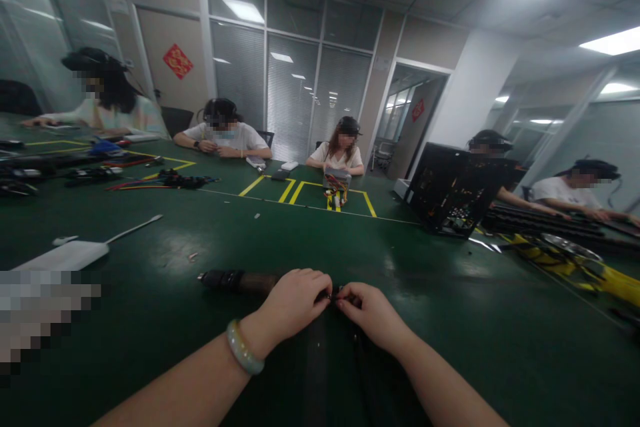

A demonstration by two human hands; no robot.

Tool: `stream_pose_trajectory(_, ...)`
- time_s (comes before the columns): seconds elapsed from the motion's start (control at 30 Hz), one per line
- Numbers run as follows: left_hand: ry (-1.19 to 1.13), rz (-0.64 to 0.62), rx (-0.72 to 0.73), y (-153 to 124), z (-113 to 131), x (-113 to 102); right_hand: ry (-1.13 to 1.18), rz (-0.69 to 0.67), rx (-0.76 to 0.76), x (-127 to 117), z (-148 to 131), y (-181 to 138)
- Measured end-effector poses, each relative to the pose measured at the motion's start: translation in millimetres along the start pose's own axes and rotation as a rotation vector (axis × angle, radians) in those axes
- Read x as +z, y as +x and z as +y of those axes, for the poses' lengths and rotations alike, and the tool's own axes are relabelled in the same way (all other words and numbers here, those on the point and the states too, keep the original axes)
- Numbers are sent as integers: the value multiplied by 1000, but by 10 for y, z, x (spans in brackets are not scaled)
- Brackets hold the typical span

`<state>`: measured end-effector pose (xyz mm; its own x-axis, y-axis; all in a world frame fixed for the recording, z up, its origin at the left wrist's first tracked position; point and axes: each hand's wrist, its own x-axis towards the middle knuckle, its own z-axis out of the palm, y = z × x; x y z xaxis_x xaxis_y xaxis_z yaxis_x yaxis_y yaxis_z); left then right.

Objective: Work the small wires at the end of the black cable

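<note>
My left hand (295,303) and my right hand (370,313) meet at the near edge of the green table (310,240), fingertips pinched together on a small dark part (334,295) that I cannot make out. A dark cylindrical tool (235,280) lies just left of my left hand, partly hidden behind it. Dark flat strips (317,360) run from under my hands toward me. A pale green bracelet sits on my left wrist.
Several other people sit around the table's far and right sides. A black open computer case (450,190) stands at the right, cable bundles (170,180) at the left, a small wired box (336,185) inside yellow floor-tape marks, and a white flat tool (75,253) near left.
</note>
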<state>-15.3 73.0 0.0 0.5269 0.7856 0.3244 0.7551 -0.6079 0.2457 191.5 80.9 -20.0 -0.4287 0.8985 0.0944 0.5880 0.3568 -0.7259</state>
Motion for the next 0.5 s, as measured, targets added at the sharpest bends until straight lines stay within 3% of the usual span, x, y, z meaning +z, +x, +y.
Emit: stream_pose_trajectory(0.5,-23,19,1,3,18,54,39,11,-4,4,-1,5)
